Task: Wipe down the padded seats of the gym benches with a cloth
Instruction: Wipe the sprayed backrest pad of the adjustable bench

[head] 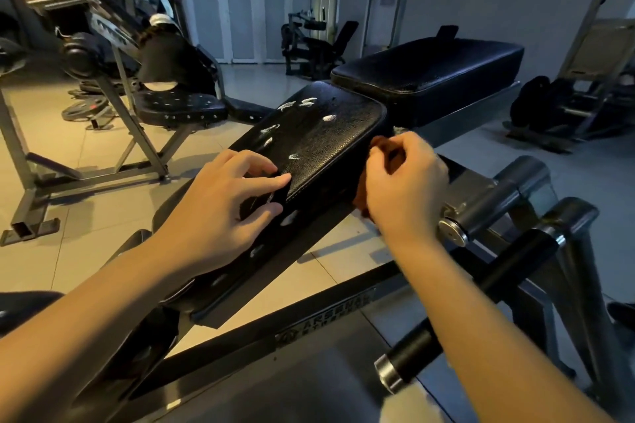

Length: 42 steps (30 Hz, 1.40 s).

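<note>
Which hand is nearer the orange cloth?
Right. The right hand grips the cloth at the right edge of the seat pad; the left hand rests on its near left corner, away from the cloth.

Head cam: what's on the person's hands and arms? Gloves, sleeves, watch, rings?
Nothing worn that shows: left hand and right hand ungloved, no rings on visible fingers; left forearm and right forearm bare to the frame edge, no sleeves, watch or wristband.
</note>
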Each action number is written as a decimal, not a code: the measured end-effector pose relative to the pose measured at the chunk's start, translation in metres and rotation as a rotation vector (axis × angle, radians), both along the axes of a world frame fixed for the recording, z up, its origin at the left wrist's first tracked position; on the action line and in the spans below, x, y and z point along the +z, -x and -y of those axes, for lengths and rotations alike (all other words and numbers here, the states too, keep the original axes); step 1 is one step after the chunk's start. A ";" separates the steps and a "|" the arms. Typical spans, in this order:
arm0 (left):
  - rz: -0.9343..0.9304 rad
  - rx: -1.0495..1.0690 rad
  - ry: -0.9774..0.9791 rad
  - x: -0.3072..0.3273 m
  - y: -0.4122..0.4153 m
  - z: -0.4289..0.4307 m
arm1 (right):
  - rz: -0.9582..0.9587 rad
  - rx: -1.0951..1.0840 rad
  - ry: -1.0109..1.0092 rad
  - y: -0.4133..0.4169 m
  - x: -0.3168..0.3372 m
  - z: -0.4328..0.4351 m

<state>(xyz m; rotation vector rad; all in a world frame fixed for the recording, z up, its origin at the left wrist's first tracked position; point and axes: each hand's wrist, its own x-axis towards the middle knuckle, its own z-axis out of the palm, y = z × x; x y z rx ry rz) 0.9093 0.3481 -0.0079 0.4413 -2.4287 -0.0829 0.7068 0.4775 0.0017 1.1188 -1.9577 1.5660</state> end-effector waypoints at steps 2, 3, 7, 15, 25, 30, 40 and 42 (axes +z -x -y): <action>-0.016 -0.006 -0.034 -0.002 0.000 0.000 | -0.093 0.039 -0.087 -0.025 -0.022 0.004; -0.028 -0.009 -0.052 -0.003 0.000 0.000 | -0.140 0.076 -0.142 -0.035 -0.031 0.003; -0.035 -0.014 -0.074 -0.002 0.000 -0.001 | -0.041 0.038 -0.119 -0.005 -0.015 -0.002; -0.012 -0.011 -0.047 0.000 -0.001 0.000 | -0.070 0.037 -0.117 -0.016 -0.021 0.003; -0.021 -0.018 -0.049 -0.001 -0.001 0.000 | 0.096 0.032 -0.039 -0.010 -0.010 0.003; -0.035 -0.020 -0.045 -0.002 -0.001 -0.001 | 0.116 0.074 -0.087 -0.020 -0.014 0.003; -0.037 -0.021 -0.045 -0.002 -0.001 -0.002 | 0.283 0.084 -0.007 -0.014 -0.014 0.003; -0.040 -0.017 -0.046 -0.002 0.000 -0.002 | 0.281 0.090 -0.027 -0.014 -0.013 0.003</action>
